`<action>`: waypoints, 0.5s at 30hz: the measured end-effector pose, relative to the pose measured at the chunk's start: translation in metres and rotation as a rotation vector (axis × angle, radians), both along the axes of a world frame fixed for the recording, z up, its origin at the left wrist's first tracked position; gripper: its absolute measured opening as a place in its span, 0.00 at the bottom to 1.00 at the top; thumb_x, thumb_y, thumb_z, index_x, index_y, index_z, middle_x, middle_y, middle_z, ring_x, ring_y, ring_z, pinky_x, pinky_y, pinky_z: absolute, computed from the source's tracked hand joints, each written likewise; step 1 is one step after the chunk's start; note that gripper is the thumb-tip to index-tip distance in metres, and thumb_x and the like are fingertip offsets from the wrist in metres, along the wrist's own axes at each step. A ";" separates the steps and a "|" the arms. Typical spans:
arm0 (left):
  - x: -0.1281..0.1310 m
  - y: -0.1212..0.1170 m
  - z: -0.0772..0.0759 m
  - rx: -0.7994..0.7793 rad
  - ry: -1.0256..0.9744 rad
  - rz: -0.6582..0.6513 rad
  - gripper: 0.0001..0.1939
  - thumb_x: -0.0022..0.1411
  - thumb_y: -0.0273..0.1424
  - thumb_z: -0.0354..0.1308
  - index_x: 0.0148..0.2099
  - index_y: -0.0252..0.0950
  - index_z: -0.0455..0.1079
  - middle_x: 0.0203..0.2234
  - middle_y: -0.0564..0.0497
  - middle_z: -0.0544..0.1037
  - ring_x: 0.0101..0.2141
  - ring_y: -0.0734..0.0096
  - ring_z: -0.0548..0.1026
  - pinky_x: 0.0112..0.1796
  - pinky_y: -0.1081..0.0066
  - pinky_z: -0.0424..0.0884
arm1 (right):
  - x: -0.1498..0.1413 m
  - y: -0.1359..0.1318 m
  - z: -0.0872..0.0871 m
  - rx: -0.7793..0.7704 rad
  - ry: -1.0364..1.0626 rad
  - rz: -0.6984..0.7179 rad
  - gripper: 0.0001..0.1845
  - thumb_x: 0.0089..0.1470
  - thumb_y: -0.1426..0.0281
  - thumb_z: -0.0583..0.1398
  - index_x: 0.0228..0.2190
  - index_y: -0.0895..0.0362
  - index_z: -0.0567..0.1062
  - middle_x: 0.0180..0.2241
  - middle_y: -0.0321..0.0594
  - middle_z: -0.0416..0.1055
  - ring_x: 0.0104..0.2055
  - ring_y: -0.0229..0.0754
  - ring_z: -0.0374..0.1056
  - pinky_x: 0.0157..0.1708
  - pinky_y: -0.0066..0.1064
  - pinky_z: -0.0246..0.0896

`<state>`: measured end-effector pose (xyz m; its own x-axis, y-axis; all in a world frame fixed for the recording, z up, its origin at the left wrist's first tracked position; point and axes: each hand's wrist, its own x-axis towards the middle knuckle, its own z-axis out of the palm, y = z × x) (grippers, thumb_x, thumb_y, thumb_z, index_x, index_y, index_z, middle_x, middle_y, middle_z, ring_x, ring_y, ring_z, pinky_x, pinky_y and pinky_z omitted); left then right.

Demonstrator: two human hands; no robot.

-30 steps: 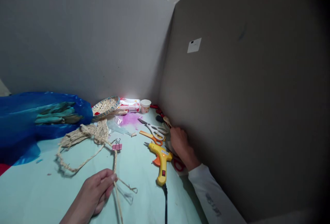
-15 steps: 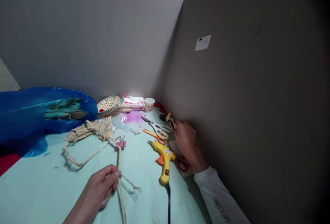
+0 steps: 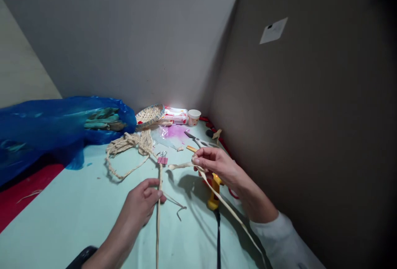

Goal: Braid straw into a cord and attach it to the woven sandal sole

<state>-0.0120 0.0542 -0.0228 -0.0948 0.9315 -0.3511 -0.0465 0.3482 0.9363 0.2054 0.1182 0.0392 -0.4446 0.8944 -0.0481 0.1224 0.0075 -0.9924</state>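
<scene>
My left hand (image 3: 144, 201) pinches a pale braided plant-fibre cord (image 3: 160, 176) just below a pink binder clip (image 3: 162, 160). Loose strands hang from the pinch toward me, and a thin one (image 3: 176, 201) sticks out to the right. Between the fingertips of my right hand (image 3: 214, 163) is a long pale plant-fibre strip (image 3: 228, 206), its short end pointing left toward the cord. Behind that hand lies a yellow glue gun (image 3: 214, 201), partly covered. Past the clip, the cord leads to a coiled bundle of braid (image 3: 132, 143).
A blue plastic bag (image 3: 62, 114) of dried husks lies left, with a small woven basket (image 3: 151, 115), a pink-white packet (image 3: 175, 115) and a paper cup (image 3: 194, 117) along the wall. White-handled scissors (image 3: 198, 140) are beyond my right hand. A dark wall (image 3: 294, 128) rises close on the right.
My right hand has come back from the right wall toward the middle, now with a plant-fibre strip in it. My left hand keeps its pinch on the cord. The view has shifted.
</scene>
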 end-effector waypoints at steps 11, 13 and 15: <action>-0.002 -0.006 0.012 0.024 0.011 -0.141 0.13 0.51 0.36 0.56 0.36 0.33 0.69 0.21 0.57 0.67 0.13 0.87 0.48 0.16 0.78 0.40 | -0.028 -0.015 -0.010 -0.072 0.026 0.167 0.15 0.56 0.58 0.59 0.32 0.56 0.64 0.27 0.36 0.73 0.21 0.32 0.66 0.17 0.20 0.52; -0.002 -0.005 0.010 0.017 0.027 -0.137 0.14 0.50 0.37 0.57 0.36 0.31 0.71 0.21 0.57 0.67 0.13 0.87 0.48 0.15 0.78 0.39 | -0.025 -0.011 -0.012 0.010 -0.029 0.091 0.15 0.55 0.58 0.58 0.31 0.57 0.65 0.25 0.34 0.70 0.20 0.30 0.62 0.17 0.20 0.51; -0.003 -0.004 0.008 0.015 0.038 -0.137 0.16 0.49 0.38 0.56 0.36 0.31 0.71 0.21 0.56 0.68 0.12 0.88 0.48 0.15 0.77 0.39 | -0.015 0.000 -0.014 0.155 -0.103 -0.123 0.15 0.54 0.57 0.58 0.30 0.57 0.66 0.22 0.33 0.67 0.20 0.31 0.60 0.19 0.22 0.54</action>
<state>-0.0147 0.0502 -0.0151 0.0206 0.9417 -0.3359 0.0357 0.3351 0.9415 0.1904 0.1180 0.0250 -0.3319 0.9417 0.0545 0.2321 0.1375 -0.9629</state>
